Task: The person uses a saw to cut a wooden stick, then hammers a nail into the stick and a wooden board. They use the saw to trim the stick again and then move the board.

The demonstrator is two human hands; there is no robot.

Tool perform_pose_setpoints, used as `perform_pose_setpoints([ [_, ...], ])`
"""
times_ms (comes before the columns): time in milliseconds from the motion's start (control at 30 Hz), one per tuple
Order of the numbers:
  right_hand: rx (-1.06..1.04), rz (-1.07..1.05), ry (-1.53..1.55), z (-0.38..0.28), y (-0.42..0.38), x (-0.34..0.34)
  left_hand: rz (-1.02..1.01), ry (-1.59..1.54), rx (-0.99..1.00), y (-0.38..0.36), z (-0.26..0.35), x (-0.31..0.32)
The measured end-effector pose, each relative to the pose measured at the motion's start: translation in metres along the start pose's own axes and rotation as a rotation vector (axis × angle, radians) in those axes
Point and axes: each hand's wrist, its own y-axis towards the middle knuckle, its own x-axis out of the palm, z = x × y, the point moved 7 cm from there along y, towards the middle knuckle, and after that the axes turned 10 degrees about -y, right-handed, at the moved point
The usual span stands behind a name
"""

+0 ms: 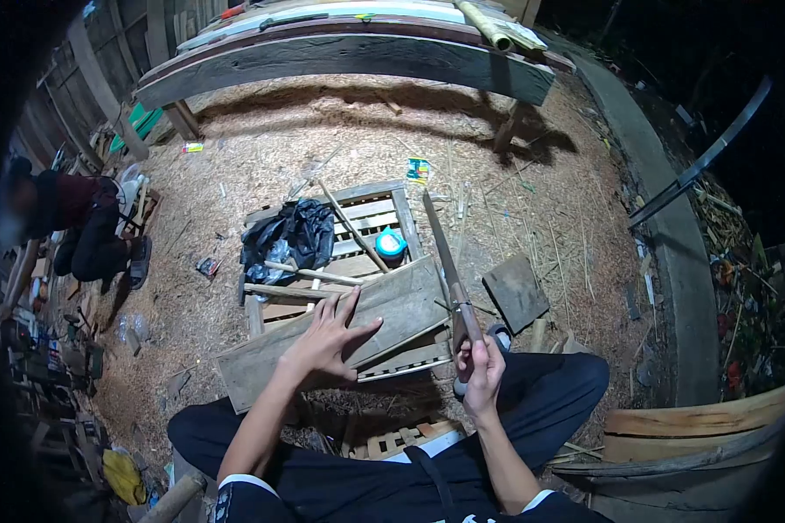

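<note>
My left hand (pixel 321 342) has its fingers spread over a wide, weathered wooden board (pixel 401 307), which lies slanted in front of my crossed legs. In my right hand (pixel 481 373) is a machete (pixel 442 244), gripped by the handle with its long blade pointing up and away from me. The blade stands just beyond the board's right end. Under the board is a low slatted wooden frame (pixel 401 213). On the frame sit a crumpled black plastic bag (pixel 292 235), a container with a light-blue lid (pixel 391 242) and several sticks (pixel 353 228).
A square wooden piece (pixel 515 293) lies on the shavings-covered ground to the right. Ahead is a long wooden bench (pixel 349 70) bearing boards and bamboo. Another person (pixel 87 218) crouches at the left. A concrete edge (pixel 672 253) runs along the right, with planks (pixel 698 423) nearer me.
</note>
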Motion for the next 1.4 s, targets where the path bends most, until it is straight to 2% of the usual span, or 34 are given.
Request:
perform_pose_setpoints([
  [133, 0.009, -0.002, 0.090, 0.006, -0.005, -0.008, -0.008, -0.056, -0.001, 0.008, -0.007, 0.005],
  [200, 0.014, -0.027, 0.076, 0.008, -0.006, -0.013, 0.083, -0.107, -0.023, 0.011, -0.009, -0.002],
  [267, 0.024, -0.018, 0.029, 0.015, -0.008, -0.020, 0.082, -0.096, -0.073, 0.020, -0.004, -0.001],
  [367, 0.043, 0.029, -0.010, 0.017, -0.012, -0.018, 0.273, -0.101, 0.024, 0.044, 0.017, 0.000],
  [467, 0.042, 0.084, -0.123, 0.019, -0.010, -0.014, 0.301, 0.043, 0.039, 0.072, 0.033, 0.011],
  [633, 0.032, 0.107, -0.143, 0.018, -0.012, -0.013, 0.400, 0.063, 0.013, 0.090, 0.038, 0.026],
  [800, 0.058, 0.113, -0.011, 0.029, -0.019, -0.005, 0.399, 0.080, 0.011, 0.097, 0.037, 0.036],
  [933, 0.091, 0.114, -0.034, 0.033, -0.022, -0.001, 0.397, 0.084, 0.003, 0.099, 0.037, 0.034],
  [1100, 0.089, 0.106, -0.261, 0.031, -0.024, 0.002, 0.388, 0.060, -0.004, 0.100, 0.039, 0.033],
  [1267, 0.177, 0.134, -0.282, 0.040, -0.027, 0.006, 0.352, 0.051, 0.005, 0.101, 0.037, 0.035],
  [1333, 0.128, 0.240, -0.532, 0.021, -0.025, 0.010, 0.346, 0.044, 0.014, 0.100, 0.039, 0.034],
  [1367, 0.025, 0.322, -0.628, -0.001, -0.027, 0.012, 0.348, 0.044, 0.016, 0.100, 0.040, 0.033],
  [1400, 0.029, 0.328, -0.630, -0.005, -0.027, 0.014, 0.352, 0.044, 0.018, 0.101, 0.040, 0.033],
])
